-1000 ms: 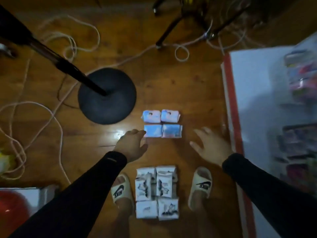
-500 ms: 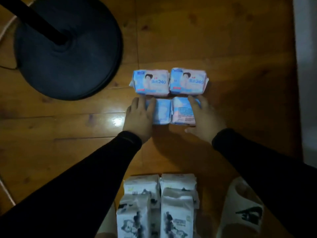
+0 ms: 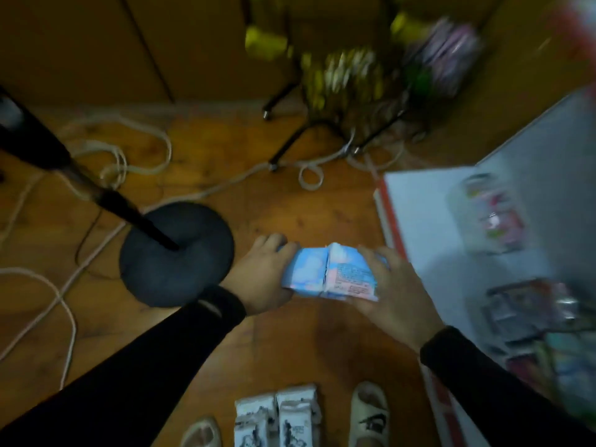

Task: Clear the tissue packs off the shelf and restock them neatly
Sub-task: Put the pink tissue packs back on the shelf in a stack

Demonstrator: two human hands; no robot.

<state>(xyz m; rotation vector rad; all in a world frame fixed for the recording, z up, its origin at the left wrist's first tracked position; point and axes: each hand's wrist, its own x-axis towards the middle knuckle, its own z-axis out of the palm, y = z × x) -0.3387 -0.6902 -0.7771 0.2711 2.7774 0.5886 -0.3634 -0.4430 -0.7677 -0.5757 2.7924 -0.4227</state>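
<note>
Above floor, mid-frame | blue tissue packs point(image 3: 329, 274) squeezed between left hand point(image 3: 263, 279) and right hand point(image 3: 395, 293), both clamped on ends | likely light, soft, slick wrap; grip ends inward | shelf point(image 3: 425, 221) right

Long black sleeves point(image 3: 129, 366) reach both wrists; cream slide sandals point(image 3: 369, 414) with a dark logo cover the feet.

A black round stand base point(image 3: 175, 253) sits among white cables point(image 3: 64, 304).

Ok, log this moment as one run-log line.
hands: left and right grip blue tissue packs between them | white tissue packs on floor | shelf at right
</note>
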